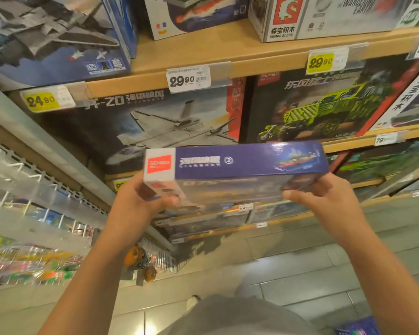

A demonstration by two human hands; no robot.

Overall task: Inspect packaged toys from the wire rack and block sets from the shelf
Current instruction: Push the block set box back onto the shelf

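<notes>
Holding the purple block set box [235,172] up in front of the wooden shelf [203,56], I had it tipped so its long spine with the red logo faced me. My left hand [140,201] gripped the left end, thumb curled along the underside. My right hand [324,197] clasped the right end, fingers wrapped round the corner. Behind it stood a jet box [155,122] and a green truck box [319,105]. The wire rack [34,189] hung to my left.

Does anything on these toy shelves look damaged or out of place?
Nothing looks damaged. The only thing off the shelves is the blue block set box, gripped at its ends by the left hand and right hand.
</notes>
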